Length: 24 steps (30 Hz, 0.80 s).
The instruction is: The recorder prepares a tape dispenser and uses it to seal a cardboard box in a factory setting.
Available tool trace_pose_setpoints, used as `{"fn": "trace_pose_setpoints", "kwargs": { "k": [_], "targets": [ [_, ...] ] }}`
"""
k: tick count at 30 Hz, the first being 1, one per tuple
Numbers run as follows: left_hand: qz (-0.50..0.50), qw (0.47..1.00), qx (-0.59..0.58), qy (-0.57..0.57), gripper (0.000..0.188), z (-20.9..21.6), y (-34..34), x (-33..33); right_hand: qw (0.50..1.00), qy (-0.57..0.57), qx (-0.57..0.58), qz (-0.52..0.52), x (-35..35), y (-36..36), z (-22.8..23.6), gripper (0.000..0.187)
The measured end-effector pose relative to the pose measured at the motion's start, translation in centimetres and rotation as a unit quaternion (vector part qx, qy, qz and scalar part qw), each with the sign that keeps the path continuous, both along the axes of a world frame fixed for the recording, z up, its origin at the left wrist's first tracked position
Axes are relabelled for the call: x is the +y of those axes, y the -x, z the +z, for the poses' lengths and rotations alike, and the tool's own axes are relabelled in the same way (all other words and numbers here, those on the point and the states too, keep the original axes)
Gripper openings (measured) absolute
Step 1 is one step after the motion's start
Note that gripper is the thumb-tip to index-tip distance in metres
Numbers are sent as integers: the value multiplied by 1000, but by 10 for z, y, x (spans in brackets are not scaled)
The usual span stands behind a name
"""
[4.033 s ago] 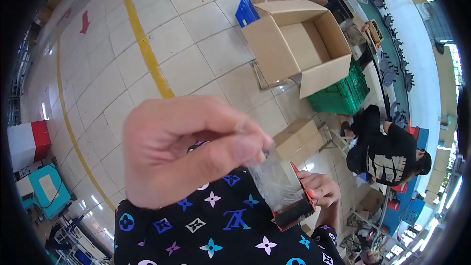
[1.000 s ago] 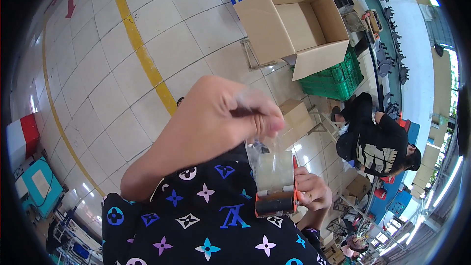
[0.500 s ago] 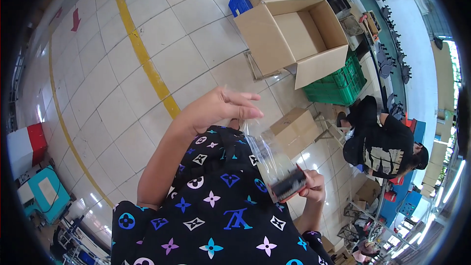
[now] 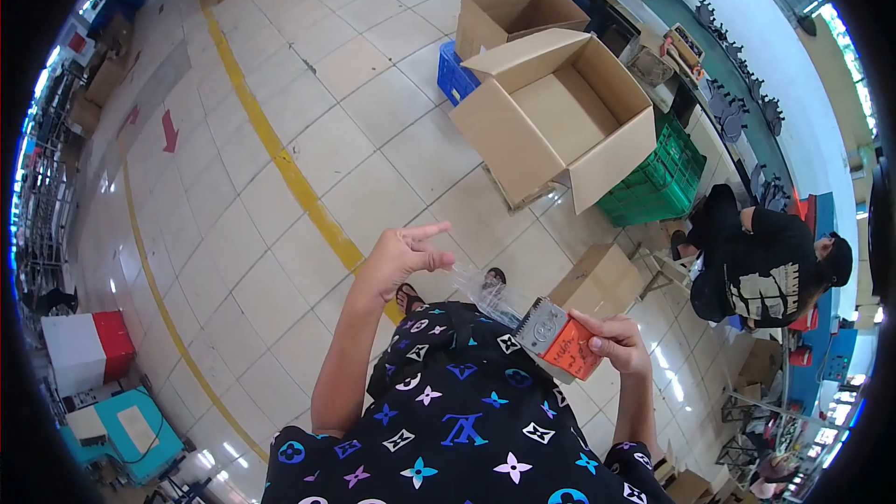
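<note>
My right hand grips a small flat packet by its side, thumb on top. The packet has an orange part with dark handwriting and a grey part with a black toothed edge; its exact kind cannot be made out. A clear plastic bag stretches from the packet toward my left hand. There the thumb and a finger pinch the bag's far end, while another finger sticks out. Both hands are held in front of my black patterned clothing, above the floor.
Ahead to the right, an open cardboard box rests on a green crate. A closed carton sits nearer. At right, a person in black sits beside a long bench with dark parts. A yellow line crosses the tiled floor.
The packet has turned so its orange and grey face shows; before, a dark edge showed. The view has shifted, with more of the far floor and my feet visible. The left hand still pinches the bag.
</note>
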<state>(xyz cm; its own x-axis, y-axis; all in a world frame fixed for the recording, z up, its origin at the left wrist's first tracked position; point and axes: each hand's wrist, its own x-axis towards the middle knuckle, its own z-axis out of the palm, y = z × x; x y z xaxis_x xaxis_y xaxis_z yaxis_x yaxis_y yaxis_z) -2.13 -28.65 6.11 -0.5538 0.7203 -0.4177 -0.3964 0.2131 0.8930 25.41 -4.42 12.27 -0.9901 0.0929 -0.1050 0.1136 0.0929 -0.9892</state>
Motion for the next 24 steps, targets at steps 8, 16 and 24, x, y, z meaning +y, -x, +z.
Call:
{"fn": "trace_pose_setpoints", "kwargs": {
  "k": [8, 16, 24],
  "targets": [
    [-22, 994, 88, -68, 18, 29, 25, 1, 997, 15, -28, -69, 7, 3, 3, 43],
    [-86, 982, 119, -117, 18, 135, 74, 73, 977, 119, 95, -149, 42, 40, 66, 51],
    [-87, 955, 250, -133, 19, 208, 92, 132, 900, 405, 6, -163, 40, 32, 56, 60]
  ]
}}
